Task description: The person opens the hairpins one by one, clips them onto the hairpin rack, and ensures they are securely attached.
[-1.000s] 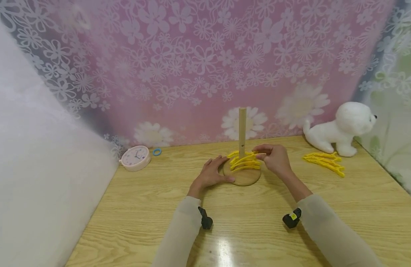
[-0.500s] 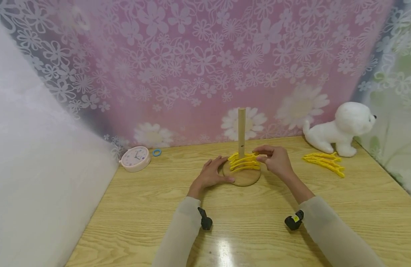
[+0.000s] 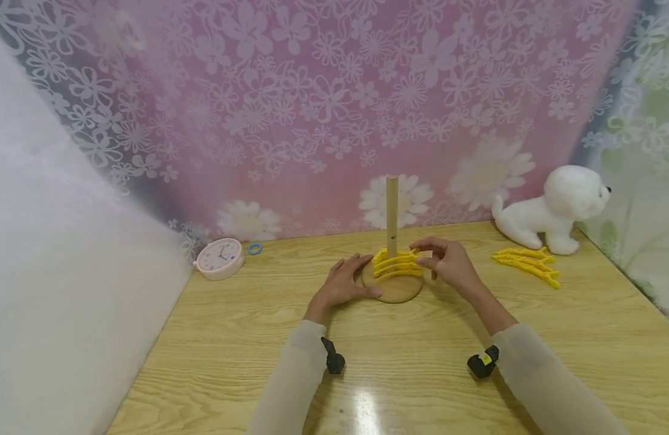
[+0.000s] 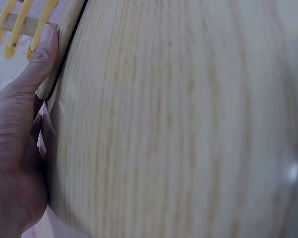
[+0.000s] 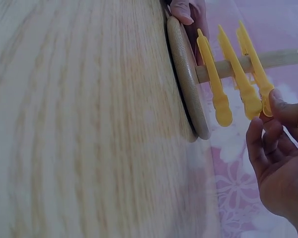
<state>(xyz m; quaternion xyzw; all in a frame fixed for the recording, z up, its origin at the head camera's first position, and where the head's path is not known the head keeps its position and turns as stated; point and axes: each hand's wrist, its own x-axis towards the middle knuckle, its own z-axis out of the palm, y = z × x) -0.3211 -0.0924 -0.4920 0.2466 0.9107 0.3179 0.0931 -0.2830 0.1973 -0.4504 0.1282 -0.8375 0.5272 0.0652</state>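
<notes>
A wooden stand with an upright post (image 3: 392, 208) rises from a round base (image 3: 398, 293). Three yellow hair clips (image 3: 396, 264) are clamped across the lower post, one above another, as the right wrist view also shows. My right hand (image 3: 448, 264) pinches the handle end of the topmost hair clip (image 5: 256, 64) between thumb and fingers. On the opposite side, my left hand (image 3: 342, 283) grips the base's edge, with its thumb (image 4: 43, 52) over the rim in the left wrist view.
More yellow hair clips (image 3: 527, 263) lie on the wooden table (image 3: 215, 344) to the right, before a white plush dog (image 3: 557, 208). A pink clock (image 3: 220, 260) and a small blue ring (image 3: 255, 248) sit at the left rear. A flowered curtain (image 3: 313, 121) hangs behind.
The topmost hair clip has come down at its handle end and now lies level across the post. My right hand still pinches it; the left hand stays on the base.
</notes>
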